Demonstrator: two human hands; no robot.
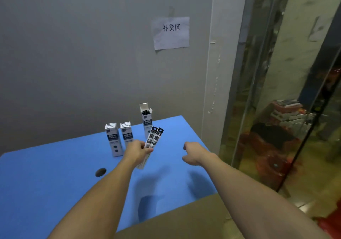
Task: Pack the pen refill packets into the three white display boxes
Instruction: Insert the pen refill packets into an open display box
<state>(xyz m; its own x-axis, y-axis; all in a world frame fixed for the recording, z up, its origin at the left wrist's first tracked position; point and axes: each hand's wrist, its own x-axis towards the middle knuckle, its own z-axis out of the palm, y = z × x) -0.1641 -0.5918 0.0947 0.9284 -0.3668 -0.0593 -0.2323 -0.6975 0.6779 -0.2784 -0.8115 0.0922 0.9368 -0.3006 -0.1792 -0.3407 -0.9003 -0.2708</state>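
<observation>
Three white display boxes stand on the blue table [55,174]. The left box [114,140] and the middle box [127,133] have their tops closed. The far box [146,121] has its top flap up, and dark items show inside. My left hand [136,151] grips two slim black-and-white pen refill packets [154,137] that fan upward just in front of the far box. My right hand [192,153] hovers to the right above the table, fingers loosely curled, holding nothing.
A round dark hole [100,172] sits in the table at the left. A brown cardboard flap [184,220] covers the near edge. A paper sign [171,32] hangs on the grey wall. A reflective metal door [286,91] stands at the right.
</observation>
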